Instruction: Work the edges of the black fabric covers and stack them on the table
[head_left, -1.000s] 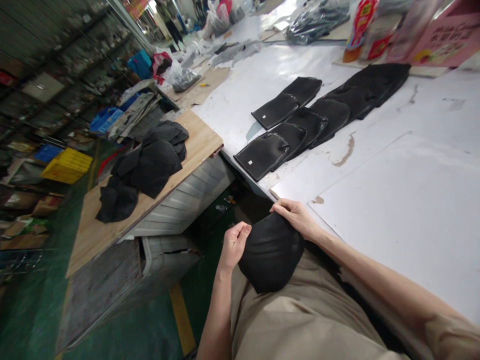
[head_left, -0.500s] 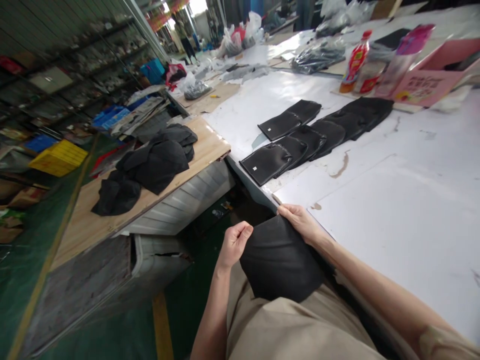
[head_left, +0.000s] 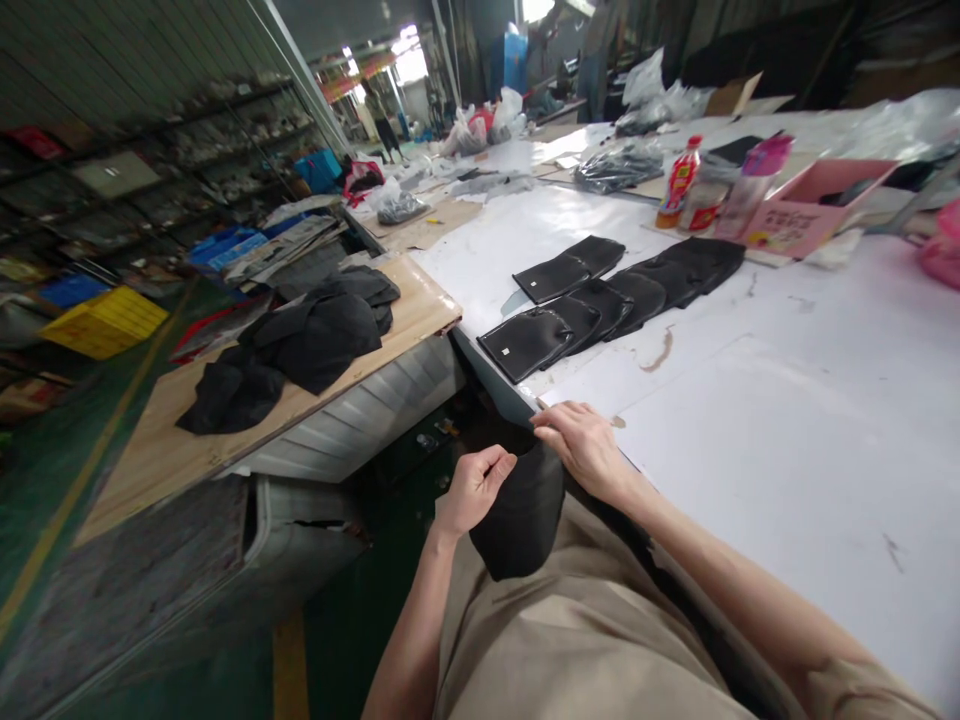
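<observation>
Far left of pink box [head_left: 787, 224], shelf goods [head_left: 214, 132] we can't identify; right, pink bundle [head_left: 943, 250] cropped; lower left, left hand [head_left: 474, 490] partly hiding black piece [head_left: 523, 520].

One head camera, looking forward and down

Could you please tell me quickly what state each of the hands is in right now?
Left hand: closed, holding the black piece.
Right hand: loosely curled by the piece's upper edge; whether it grips cannot be told.

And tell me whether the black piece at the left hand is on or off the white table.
Off: the black piece hangs from the left hand, beside the white table.
</observation>
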